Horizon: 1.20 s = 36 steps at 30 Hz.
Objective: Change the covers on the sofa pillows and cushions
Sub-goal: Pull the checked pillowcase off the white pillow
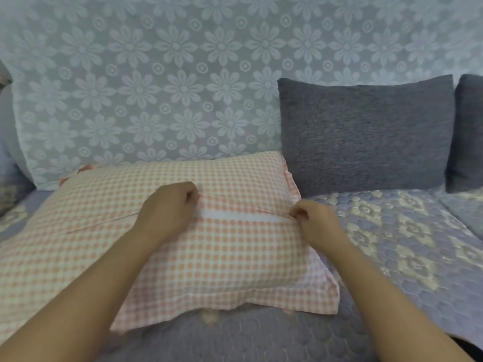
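Left arm: your bare forearm reaches forward from the lower left corner, angled up toward the middle.
Left hand (168, 209): knuckles up, fingers curled under in a loose fist, fingertips pinching at the far side.
Right arm: your bare forearm comes in from the lower right, slanting up and leftward.
Right hand (312, 220): fingers curled, thumb and fingertips pinched together at its left edge.
Spacing: your hands sit apart, roughly level.

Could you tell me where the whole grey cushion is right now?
In the head view, the grey cushion stands upper right against the floral sofa back, behind the checked pillow's right end.
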{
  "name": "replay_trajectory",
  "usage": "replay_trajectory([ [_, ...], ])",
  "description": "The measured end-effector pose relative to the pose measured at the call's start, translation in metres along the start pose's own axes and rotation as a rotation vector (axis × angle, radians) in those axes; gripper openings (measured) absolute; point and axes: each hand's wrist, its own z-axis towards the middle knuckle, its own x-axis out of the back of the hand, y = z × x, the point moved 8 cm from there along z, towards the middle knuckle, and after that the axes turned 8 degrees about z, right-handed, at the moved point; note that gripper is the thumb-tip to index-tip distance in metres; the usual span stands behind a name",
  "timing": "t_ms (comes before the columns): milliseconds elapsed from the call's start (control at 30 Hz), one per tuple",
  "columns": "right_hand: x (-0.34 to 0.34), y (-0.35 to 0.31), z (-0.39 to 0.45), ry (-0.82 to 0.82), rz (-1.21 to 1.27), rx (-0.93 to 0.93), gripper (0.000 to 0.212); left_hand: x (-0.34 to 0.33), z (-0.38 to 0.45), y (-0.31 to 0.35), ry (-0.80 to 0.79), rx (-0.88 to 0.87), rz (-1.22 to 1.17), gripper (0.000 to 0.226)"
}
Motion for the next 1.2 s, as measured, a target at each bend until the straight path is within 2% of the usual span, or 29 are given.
replay_trajectory([
  [100,-0.005,0.020,0.005,-0.150,0.000,-0.082,0.008,-0.013,0.029,0.002,-0.221,0.216,-0.184,0.025],
  [200,-0.008,0.029,0.007,-0.231,0.000,-0.085,0.016,-0.022,0.036,0.008,-0.280,0.215,-0.021,0.024],
  [267,-0.013,0.033,0.007,-0.249,-0.097,-0.069,0.021,-0.028,0.033,0.028,-0.226,0.094,0.141,0.027],
  [333,-0.014,0.039,0.010,-0.187,-0.141,-0.057,0.013,-0.038,0.023,0.064,-0.121,-0.119,0.150,0.028],
  [433,-0.010,0.048,0.012,-0.084,-0.007,-0.103,0.017,-0.062,0.001,0.120,-0.011,-0.414,0.221,0.026],
  [500,-0.004,0.053,0.012,-0.073,0.165,-0.180,0.019,-0.068,0.001,0.136,0.029,-0.451,0.290,0.021],
  [567,0.007,0.049,0.007,-0.114,0.341,-0.231,0.016,-0.057,0.006,0.136,-0.001,-0.370,0.244,0.017],
  [700,0.021,0.001,-0.021,-0.427,0.525,-0.100,0.009,-0.024,-0.007,0.098,-0.256,-0.117,0.039,0.022],
  [800,0.002,-0.019,-0.046,-0.658,0.626,-0.101,0.011,-0.005,-0.035,0.080,-0.427,-0.035,0.056,0.025],
  [900,-0.025,-0.009,-0.059,-0.784,0.506,-0.160,0.012,-0.023,-0.054,0.082,-0.630,-0.018,0.153,0.025],
  [967,-0.035,0.003,-0.064,-0.801,0.375,-0.190,0.013,-0.044,-0.062,0.090,-0.721,-0.024,0.251,0.023],
  [1000,-0.036,0.007,-0.067,-0.786,0.346,-0.218,0.014,-0.050,-0.064,0.098,-0.707,-0.043,0.331,0.017],
  [1033,-0.038,0.012,-0.068,-0.757,0.356,-0.252,0.015,-0.053,-0.064,0.109,-0.622,-0.088,0.421,0.013],
  [1067,-0.038,0.016,-0.069,-0.721,0.397,-0.289,0.017,-0.056,-0.065,0.125,-0.478,-0.163,0.493,0.021],
  [1133,-0.037,0.027,-0.071,-0.644,0.513,-0.339,0.020,-0.053,-0.081,0.171,-0.174,-0.380,0.457,0.039],
  [1167,-0.035,0.030,-0.072,-0.607,0.576,-0.354,0.019,-0.056,-0.094,0.190,-0.094,-0.499,0.401,0.040],
  [1200,-0.033,0.033,-0.073,-0.574,0.630,-0.368,0.017,-0.063,-0.105,0.200,-0.082,-0.578,0.396,0.037],
])
